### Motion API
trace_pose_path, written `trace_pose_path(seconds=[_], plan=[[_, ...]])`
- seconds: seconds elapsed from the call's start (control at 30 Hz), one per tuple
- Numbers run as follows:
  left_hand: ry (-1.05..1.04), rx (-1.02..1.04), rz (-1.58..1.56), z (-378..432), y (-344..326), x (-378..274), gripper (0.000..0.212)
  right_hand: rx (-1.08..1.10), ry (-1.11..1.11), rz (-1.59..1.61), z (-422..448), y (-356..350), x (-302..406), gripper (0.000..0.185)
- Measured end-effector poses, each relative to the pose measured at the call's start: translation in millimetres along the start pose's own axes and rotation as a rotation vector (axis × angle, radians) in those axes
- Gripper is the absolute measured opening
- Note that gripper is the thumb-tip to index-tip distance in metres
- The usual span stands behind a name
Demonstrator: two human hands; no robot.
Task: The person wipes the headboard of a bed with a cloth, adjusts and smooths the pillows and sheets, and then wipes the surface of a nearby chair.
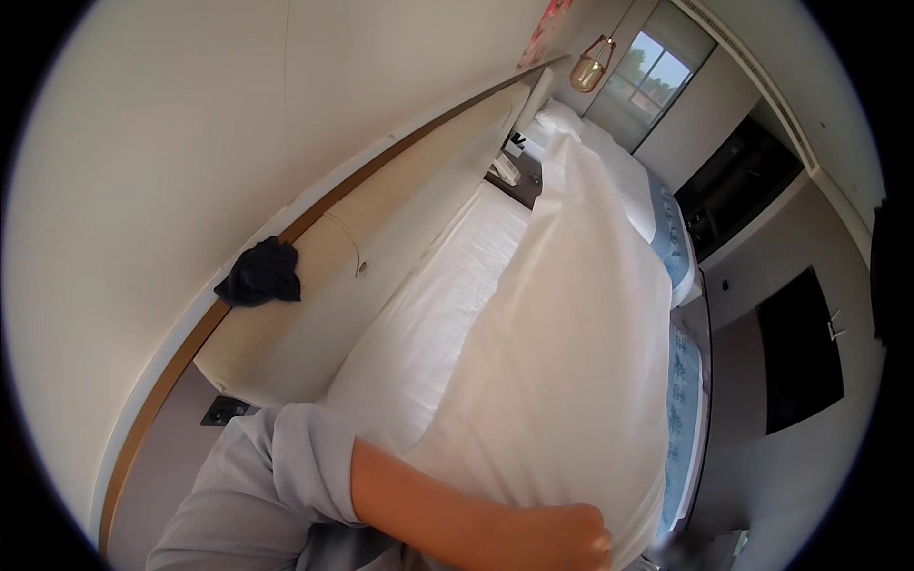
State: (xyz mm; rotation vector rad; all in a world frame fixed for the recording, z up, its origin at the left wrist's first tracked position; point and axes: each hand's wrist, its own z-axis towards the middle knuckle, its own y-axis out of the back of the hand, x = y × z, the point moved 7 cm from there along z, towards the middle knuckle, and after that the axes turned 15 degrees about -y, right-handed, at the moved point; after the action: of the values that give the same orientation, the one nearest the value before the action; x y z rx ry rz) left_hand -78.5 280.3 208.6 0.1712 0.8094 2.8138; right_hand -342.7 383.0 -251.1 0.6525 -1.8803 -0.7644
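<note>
My left hand [575,537], at the bottom edge below a rolled grey sleeve, is closed in a fist on the near edge of a large white cloth, which looks like a bed sheet or duvet cover [564,342]. The cloth billows up from the hand and stretches away over the bed, ending in a raised, narrow peak near the bedside table. Beneath it and to its left shows a white-covered mattress [421,350]. My right hand is out of view.
A cream padded headboard [307,328] runs along the wall, a dark crumpled cloth [260,273] on its top. Beyond the bedside table [525,178] stands a second bed [614,168] with a blue runner. A pendant lamp [588,71] hangs there. A television [800,357] is at right.
</note>
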Motion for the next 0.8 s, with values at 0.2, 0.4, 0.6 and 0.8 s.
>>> trace_pose_path(seconds=[0.2, 0.4, 0.6, 0.8], plan=[[-0.014, -0.088, -0.004, -3, -8, 8, 0.019, 0.019, -0.008, 0.026, -5, 1, -2, 0.029], [-0.005, -0.132, 0.005, -7, -11, 19, 0.018, 0.040, 0.005, 0.048, -7, -5, 3, 0.028], [0.131, -0.124, -0.025, -30, -7, 43, 0.017, 0.067, 0.013, 0.061, -8, -13, 15, 0.027], [0.867, -0.541, 0.333, -172, 122, 138, 0.039, 0.055, 0.019, 0.072, -8, -11, 19, 0.026]])
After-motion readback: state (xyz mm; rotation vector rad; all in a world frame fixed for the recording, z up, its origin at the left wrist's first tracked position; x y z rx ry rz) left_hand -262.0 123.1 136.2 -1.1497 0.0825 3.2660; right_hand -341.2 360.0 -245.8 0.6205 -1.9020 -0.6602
